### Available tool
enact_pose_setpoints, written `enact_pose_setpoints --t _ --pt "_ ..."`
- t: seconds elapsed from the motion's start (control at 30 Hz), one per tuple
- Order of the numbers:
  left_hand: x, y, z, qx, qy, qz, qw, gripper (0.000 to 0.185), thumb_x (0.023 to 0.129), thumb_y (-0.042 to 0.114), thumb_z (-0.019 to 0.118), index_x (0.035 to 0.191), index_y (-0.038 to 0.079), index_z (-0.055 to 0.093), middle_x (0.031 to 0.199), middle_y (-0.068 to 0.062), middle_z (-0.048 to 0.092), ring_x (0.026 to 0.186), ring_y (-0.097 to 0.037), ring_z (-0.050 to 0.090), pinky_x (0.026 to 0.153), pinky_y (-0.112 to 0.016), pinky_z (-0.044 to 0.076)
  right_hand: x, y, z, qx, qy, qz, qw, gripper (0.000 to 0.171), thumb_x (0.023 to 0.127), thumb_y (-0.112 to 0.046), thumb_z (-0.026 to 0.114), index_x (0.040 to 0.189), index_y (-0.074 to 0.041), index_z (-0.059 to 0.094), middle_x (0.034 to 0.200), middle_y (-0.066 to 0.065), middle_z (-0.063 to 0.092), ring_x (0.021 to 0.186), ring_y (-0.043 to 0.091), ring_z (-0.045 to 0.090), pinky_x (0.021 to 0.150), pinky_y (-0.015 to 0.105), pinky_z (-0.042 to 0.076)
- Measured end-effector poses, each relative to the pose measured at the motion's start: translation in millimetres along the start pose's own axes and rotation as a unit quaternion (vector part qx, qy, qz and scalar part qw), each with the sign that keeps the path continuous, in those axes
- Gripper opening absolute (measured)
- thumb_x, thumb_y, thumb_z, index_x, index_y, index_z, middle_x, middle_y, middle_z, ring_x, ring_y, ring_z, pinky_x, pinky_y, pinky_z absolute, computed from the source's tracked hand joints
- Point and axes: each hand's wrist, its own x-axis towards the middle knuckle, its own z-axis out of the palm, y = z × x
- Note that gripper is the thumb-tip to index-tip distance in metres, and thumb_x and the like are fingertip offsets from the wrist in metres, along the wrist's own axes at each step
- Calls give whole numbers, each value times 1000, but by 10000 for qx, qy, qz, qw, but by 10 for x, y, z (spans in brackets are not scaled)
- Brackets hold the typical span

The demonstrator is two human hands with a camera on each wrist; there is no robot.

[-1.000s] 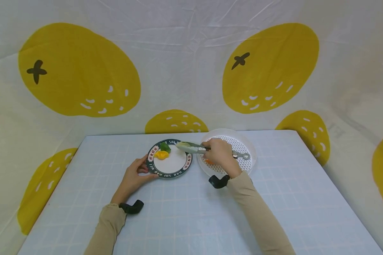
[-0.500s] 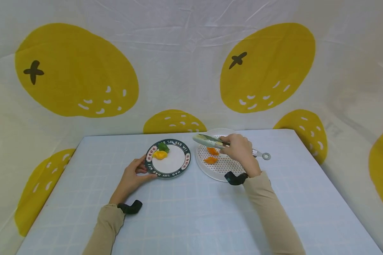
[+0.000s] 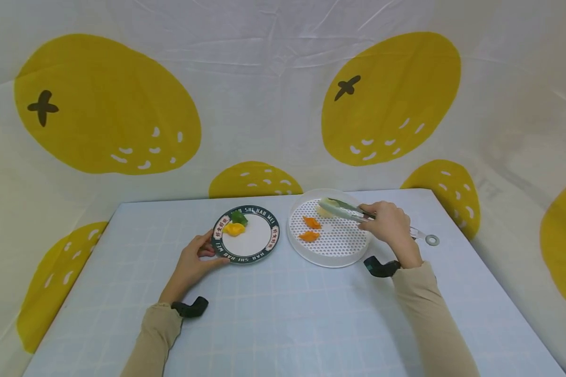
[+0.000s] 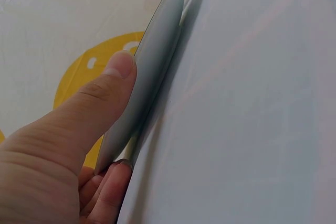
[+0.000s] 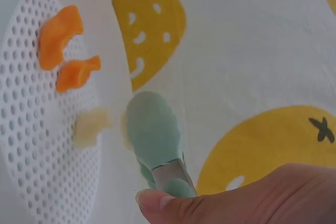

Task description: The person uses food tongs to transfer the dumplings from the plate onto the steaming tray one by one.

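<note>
The right hand (image 3: 389, 224) was clenched round the tongs (image 3: 358, 213), grip firm at mid-handle, thumb on top. The tong tips, pale green in the right wrist view (image 5: 152, 129), sat over the far part of the tray (image 3: 349, 251), right at a pale yellowish piece (image 3: 324, 211). Whether the tips were actually pinching that piece, I could not tell; from the wrist view it lay just beside them on the perforated floor (image 5: 90, 126). The ring end of the tongs poked out past the hand, over the counter (image 3: 283, 314).

Two orange pieces (image 3: 311, 222) lay in the tray too, near each other, left of the tongs and apart from them.

Over on the other side, the left hand (image 3: 195, 259) grasped the plate (image 3: 257, 243) at its near-left rim. The left wrist view showed it plainly: thumb (image 4: 113, 85) pressed on top of the rim, fingers tucked beneath the edge.

On that plate, at its far-left part, a yellow piece (image 3: 234, 229) and a green piece (image 3: 238, 217) sat touching. Plate and tray stood side by side on the counter, just apart. Behind it all hung a white cloth (image 3: 264, 104) printed with big yellow fruits.
</note>
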Motion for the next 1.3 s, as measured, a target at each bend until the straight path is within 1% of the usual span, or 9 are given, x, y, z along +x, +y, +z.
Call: enact_pose_setpoints --t 0.1,0.27,0.37,0.57,0.73,0.97,1.03,1.2,1.3 --pt "-4 -7 0 13 6 -1 10000 101 71 42 89 153 12 38 114 -7 55 97 -21 57 83 -13 50 -41 99 -32 -21 -33 88 10000 51 84 -21 75 132 -7 64 113 21 67 79 33 52 60 39 40" --pt "-5 -4 -2 15 1 2 10000 101 71 43 89 154 13 38 114 -7 55 97 -21 57 83 -14 50 -71 244 -28 -102 -71 169 9998 50 83 -19 75 130 -4 64 100 16 69 71 30 50 56 37 38" --pt "-5 -1 -3 -8 1 -10 10000 101 71 43 89 154 14 38 114 -7 55 97 -21 57 84 -14 50 -65 294 0 -147 -160 230 9995 50 83 -18 76 129 -3 65 94 14 69 70 30 49 57 37 38" --pt "-9 -8 -1 16 -23 -56 10000 101 71 43 88 154 13 38 116 -8 55 98 -21 57 84 -13 50 -44 330 53 -255 -375 345 9984 50 82 -18 76 128 -3 66 88 12 66 70 29 48 58 37 36" --pt "-11 15 -6 1 -42 -77 10000 102 72 43 89 154 12 37 116 -8 55 98 -21 57 84 -13 50 -40 342 80 -325 -502 386 9975 51 81 -18 76 129 -5 65 88 12 65 68 28 48 56 36 37" --pt "-14 44 -15 30 -52 -55 10000 101 72 42 89 154 10 37 115 -8 55 98 -21 58 84 -14 50 -44 331 88 -341 -632 408 9966 53 80 -17 78 130 -4 64 107 21 67 71 30 49 58 36 37" --pt "-14 49 -14 43 -57 -60 10000 102 72 42 89 153 11 37 114 -8 55 97 -21 58 83 -14 50 -49 329 86 -329 -677 415 9963 54 80 -17 78 130 -3 64 106 20 66 71 30 49 58 36 37" --pt "-13 45 -12 93 -42 -42 9999 102 71 43 88 153 11 38 114 -8 55 97 -21 58 83 -13 50 -67 337 57 -280 -688 383 9965 54 80 -17 78 130 -2 64 96 16 66 71 29 49 58 36 36" --pt "-13 37 -11 104 -30 -26 9999 101 72 43 88 153 11 38 115 -8 55 97 -21 58 83 -12 50 -81 341 28 -263 -674 344 9968 54 79 -16 78 130 -2 64 92 14 66 71 29 50 58 36 37"
